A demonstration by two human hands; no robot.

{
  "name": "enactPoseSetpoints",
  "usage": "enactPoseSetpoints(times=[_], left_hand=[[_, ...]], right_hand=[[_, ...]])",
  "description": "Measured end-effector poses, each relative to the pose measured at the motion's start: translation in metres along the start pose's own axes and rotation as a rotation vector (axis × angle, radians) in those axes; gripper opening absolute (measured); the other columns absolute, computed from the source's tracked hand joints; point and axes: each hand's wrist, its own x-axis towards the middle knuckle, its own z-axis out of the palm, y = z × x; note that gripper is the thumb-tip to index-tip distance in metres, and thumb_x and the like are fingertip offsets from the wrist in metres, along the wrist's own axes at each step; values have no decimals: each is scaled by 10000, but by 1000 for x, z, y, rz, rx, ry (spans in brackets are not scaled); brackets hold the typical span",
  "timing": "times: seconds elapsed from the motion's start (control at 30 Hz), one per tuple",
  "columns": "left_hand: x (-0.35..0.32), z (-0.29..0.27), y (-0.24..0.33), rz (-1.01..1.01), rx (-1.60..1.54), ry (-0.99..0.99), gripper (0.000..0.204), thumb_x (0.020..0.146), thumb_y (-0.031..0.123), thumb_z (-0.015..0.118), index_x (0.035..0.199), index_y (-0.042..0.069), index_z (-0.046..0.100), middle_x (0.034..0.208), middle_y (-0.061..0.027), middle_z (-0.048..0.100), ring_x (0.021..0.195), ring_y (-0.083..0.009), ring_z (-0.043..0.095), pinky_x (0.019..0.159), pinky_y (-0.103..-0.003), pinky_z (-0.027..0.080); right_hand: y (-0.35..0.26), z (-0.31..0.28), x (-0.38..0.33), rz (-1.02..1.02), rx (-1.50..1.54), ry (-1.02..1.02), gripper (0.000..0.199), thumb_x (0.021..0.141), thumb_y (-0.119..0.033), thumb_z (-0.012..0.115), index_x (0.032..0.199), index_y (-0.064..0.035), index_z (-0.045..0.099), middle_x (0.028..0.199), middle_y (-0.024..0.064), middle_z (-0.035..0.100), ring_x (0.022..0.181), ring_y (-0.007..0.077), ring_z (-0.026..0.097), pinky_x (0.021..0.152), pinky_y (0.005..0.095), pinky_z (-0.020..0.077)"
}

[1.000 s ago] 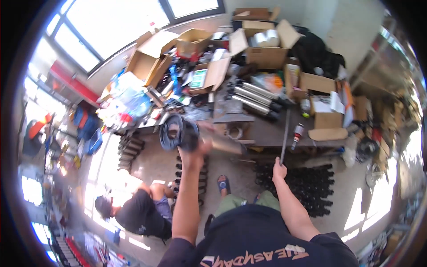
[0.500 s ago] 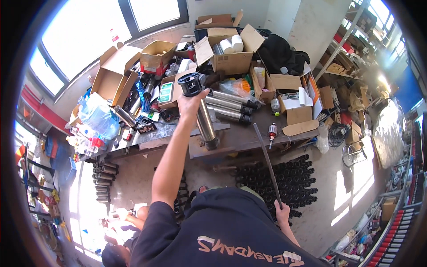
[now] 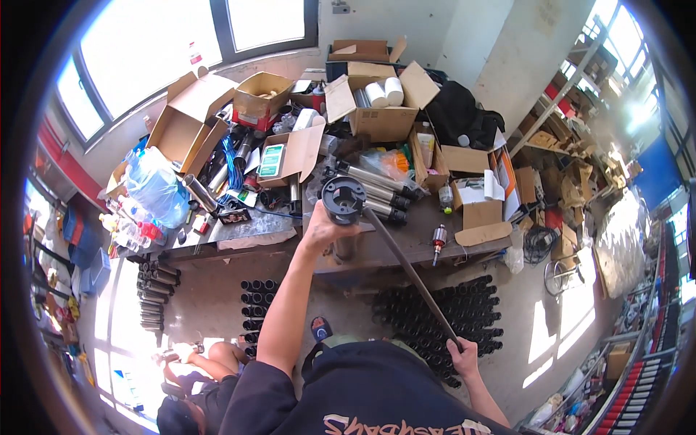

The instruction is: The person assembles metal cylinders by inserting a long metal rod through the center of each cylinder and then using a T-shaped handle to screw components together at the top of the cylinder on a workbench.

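My left hand [image 3: 324,230] is closed round a steel tube, just under its black ring-shaped end cap [image 3: 343,197]. The cap's open top with its inner holes faces up at me, and the tube's body is mostly hidden below the hand. In my right hand [image 3: 464,358], low on the right, is a long dark metal bar [image 3: 415,281]. It slants up and left; its far end reaches the cap's right side, and I cannot tell whether they touch. Several similar steel tubes [image 3: 378,194] with black ends lie on the workbench [image 3: 406,250] behind the cap.
A small motor armature [image 3: 439,241] lies near the bench's right front edge. An open carton [image 3: 384,123] and other boxes crowd the back. Rows of black-ended tubes [image 3: 435,319] stand on the floor below. Another person [image 3: 210,377] sits at lower left.
The tube's capped end has come down and right, tilting toward me. The bar's far end has swung left to the cap, while my right hand has dropped slightly.
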Motion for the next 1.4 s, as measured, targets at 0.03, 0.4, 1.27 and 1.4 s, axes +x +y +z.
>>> enactPoseSetpoints(times=[0.03, 0.4, 1.27, 1.4], left_hand=[[1, -10, 0, -39, -48, -108, 648, 523, 37, 876, 1120, 61, 626, 1012, -5, 633, 926, -144, 569, 889, -315, 481], [-14, 82, -20, 225, 292, 1002, 746, 610, 120, 829, 1265, 15, 488, 1116, -214, 639, 1066, -376, 630, 920, -408, 499], [-46, -5, -24, 63, 247, 547, 792, 619, 213, 902, 1262, 1, 493, 1116, -166, 575, 1085, -278, 540, 932, -405, 467], [-98, 72, -31, 57, 108, 659, 240, 754, 204, 734, 879, 9, 674, 764, -187, 660, 702, -335, 663, 670, -456, 519]], right_hand=[[-12, -6, 4, -33, -19, 16, 318, 899, -178, 675, 670, 12, 561, 524, -6, 391, 515, 66, 361, 476, 292, 306], [-22, -63, 91, -243, -250, -2, 389, 901, -255, 701, 653, -2, 539, 499, 56, 372, 479, 112, 346, 461, 333, 296], [-289, 14, 61, -1750, -856, -596, 243, 771, -294, 726, 668, -146, 563, 639, -10, 407, 581, 119, 485, 481, 254, 349], [-346, 170, 38, -2096, -397, -974, 158, 561, -220, 626, 666, -187, 512, 683, -55, 408, 593, 92, 423, 517, 239, 292]])
